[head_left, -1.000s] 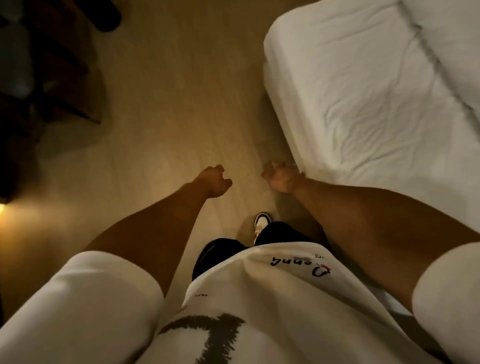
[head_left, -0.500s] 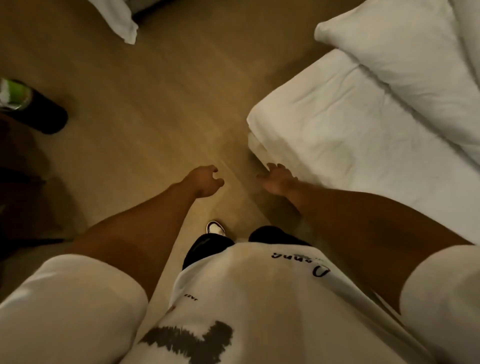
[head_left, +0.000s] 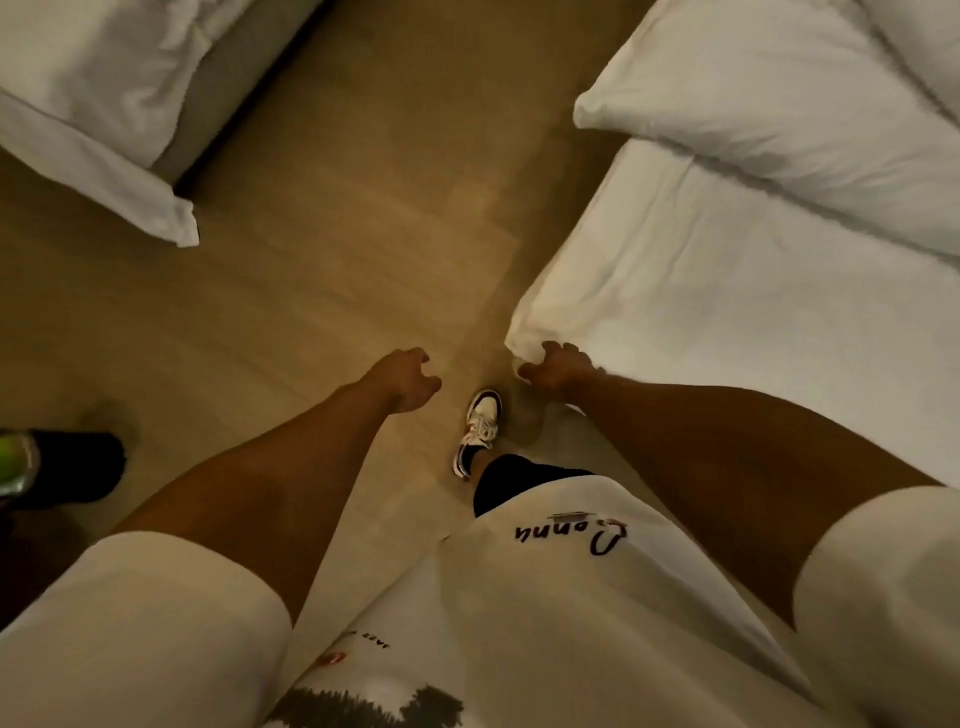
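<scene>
Since half a second ago the bed's corner has slid down to meet the right hand, which was alongside the mattress edge and now has its fingers curled round the corner of the sheet, a little tuft of white cloth bunched at the knuckles. Left hand hangs well apart from it over the floor, fingers loosely curled, holding nothing. That sheet is plain white, lightly creased, with soft wrinkles fanning away from the gripped corner, and it is spread across the bed on the right. Up at the top right a plump white pillow lies on it, one corner poking out past the bed's edge. More of the room is in view than before: a second bed with white bedding fills the upper left, its cloth hanging down toward the floor. Pale wood-look boards run between the two beds under warm, dim light. One white shoe is planted just below the two hands, and a dark container with a green end lies on the floor at far left. White sleeves frame the bottom of the view.
</scene>
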